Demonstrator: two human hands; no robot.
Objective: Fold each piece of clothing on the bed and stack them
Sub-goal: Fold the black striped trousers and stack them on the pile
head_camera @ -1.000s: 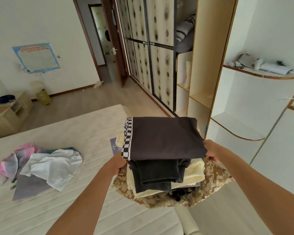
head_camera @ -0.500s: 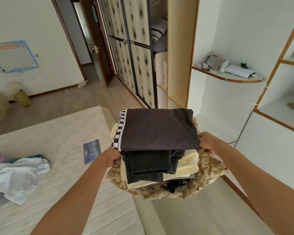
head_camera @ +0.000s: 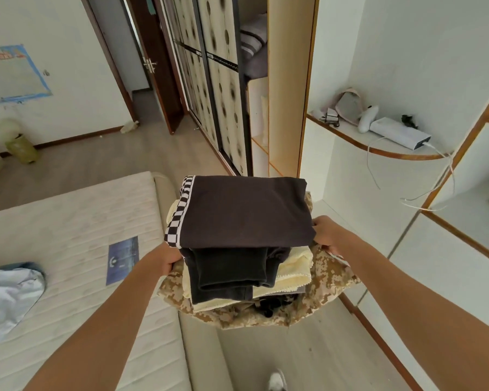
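Observation:
A stack of folded clothes hangs in the air past the bed's right edge, held between both hands. On top lies a dark garment with a checkered band, under it dark trousers, a pale yellow piece and a camouflage garment at the bottom. My left hand grips the stack's left side. Gripping the right side is my right hand; its fingertips are hidden under the cloth. An unfolded light blue garment lies on the bed at the left edge.
A blue leaflet lies on the mattress. A wardrobe with sliding doors and open shelves stands ahead. A curved shelf with a white device and cable is at right. Wooden floor lies below the stack.
The stack has swung right, off the bed and over the floor, toward the wardrobe and shelves. Both hands keep their hold. The unfolded pile has slid to the left edge of view.

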